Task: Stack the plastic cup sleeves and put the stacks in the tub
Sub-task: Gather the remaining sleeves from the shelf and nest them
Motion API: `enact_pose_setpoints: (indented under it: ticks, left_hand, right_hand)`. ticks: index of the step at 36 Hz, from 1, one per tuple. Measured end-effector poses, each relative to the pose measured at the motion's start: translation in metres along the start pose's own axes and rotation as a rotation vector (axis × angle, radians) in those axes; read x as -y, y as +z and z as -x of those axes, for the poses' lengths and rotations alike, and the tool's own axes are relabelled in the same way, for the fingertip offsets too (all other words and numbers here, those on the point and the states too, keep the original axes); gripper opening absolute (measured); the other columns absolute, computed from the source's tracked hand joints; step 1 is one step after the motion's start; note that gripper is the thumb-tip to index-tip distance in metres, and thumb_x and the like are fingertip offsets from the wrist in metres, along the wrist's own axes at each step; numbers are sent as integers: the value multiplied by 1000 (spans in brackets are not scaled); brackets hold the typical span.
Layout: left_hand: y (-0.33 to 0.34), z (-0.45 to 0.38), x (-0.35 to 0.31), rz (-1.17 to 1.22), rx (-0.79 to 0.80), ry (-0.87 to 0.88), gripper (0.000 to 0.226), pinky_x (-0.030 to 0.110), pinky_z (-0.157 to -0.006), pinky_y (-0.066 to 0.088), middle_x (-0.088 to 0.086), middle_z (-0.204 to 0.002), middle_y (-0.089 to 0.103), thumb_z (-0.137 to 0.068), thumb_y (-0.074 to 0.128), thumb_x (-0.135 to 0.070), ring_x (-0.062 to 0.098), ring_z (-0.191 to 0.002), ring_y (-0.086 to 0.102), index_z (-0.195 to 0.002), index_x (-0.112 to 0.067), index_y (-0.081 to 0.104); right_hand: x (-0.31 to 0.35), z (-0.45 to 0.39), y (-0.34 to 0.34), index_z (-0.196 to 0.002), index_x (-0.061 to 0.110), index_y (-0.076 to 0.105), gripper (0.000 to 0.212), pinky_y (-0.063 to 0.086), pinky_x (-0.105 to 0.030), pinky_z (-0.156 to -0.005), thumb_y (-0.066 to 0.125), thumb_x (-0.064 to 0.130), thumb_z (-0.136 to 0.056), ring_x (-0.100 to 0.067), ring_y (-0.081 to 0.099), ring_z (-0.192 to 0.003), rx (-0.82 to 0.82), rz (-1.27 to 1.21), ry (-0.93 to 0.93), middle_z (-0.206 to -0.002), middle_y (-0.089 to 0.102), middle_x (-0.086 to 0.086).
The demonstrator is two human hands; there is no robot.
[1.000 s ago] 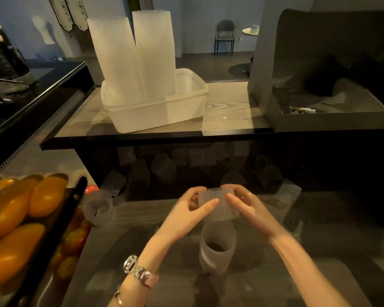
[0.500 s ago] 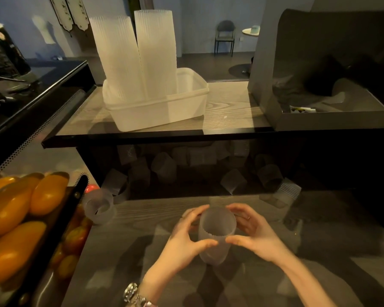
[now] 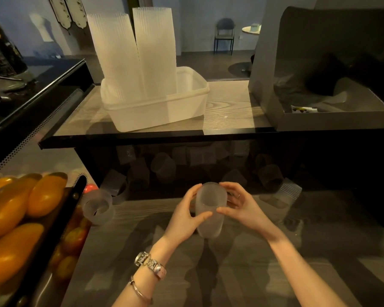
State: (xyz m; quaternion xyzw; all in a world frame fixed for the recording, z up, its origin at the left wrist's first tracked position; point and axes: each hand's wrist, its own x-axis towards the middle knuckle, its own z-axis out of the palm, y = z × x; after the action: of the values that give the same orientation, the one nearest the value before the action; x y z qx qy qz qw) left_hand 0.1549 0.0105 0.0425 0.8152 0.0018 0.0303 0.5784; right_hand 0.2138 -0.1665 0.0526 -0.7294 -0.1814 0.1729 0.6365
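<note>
A short stack of frosted plastic cup sleeves (image 3: 210,214) stands on the lower wooden counter (image 3: 242,273). My left hand (image 3: 184,214) grips its left side and my right hand (image 3: 239,203) curls around its right side. A white plastic tub (image 3: 186,103) sits on the upper shelf and holds two tall sleeve stacks (image 3: 135,56). A single loose sleeve (image 3: 98,207) lies on its side at the counter's left. Several more loose sleeves (image 3: 162,167) lie in the dark space under the shelf.
A tray of yellow and red tomatoes (image 3: 16,218) fills the near left. A grey open box (image 3: 324,120) stands on the shelf right of the tub. The shelf's black front edge (image 3: 142,139) overhangs the counter. A dark counter with tools (image 3: 16,85) runs along the far left.
Both hands lowered the held sleeve onto the sleeve standing on the counter, nesting the two. They now hold the joined stack.
</note>
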Motion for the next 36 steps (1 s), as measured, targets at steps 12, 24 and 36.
enact_pose_setpoints:
  ticks: [12, 24, 36]
  left_hand:
    - [-11, -12, 7, 128, 40, -93, 68, 14, -93, 44, -13, -130, 50, -72, 74, -28, -2, -118, 47, -130, -33, 40]
    - [-16, -78, 15, 279, 315, -614, 35, 29, -81, 47, 3, -102, 64, -96, 39, -44, 15, -95, 60, -99, -19, 63]
    - [2, -109, 15, 9, 393, -484, 40, 30, -102, 36, 4, -138, 47, -95, 48, -27, 20, -127, 44, -134, -16, 47]
  right_hand:
    - [-2, -15, -13, -115, 27, 56, 39, 49, -28, -94, 57, 38, -78, -9, 57, -113, -14, -43, 47, -121, 60, 3]
    - [-40, -81, -46, -129, 6, 45, 45, 42, -26, -75, 62, 18, -88, -23, 55, -103, -576, 270, 374, -126, 51, -12]
    - [-72, -101, -45, -112, -1, 57, 47, 47, -35, -74, 71, 31, -81, -30, 59, -99, -366, 465, 653, -108, 59, -17]
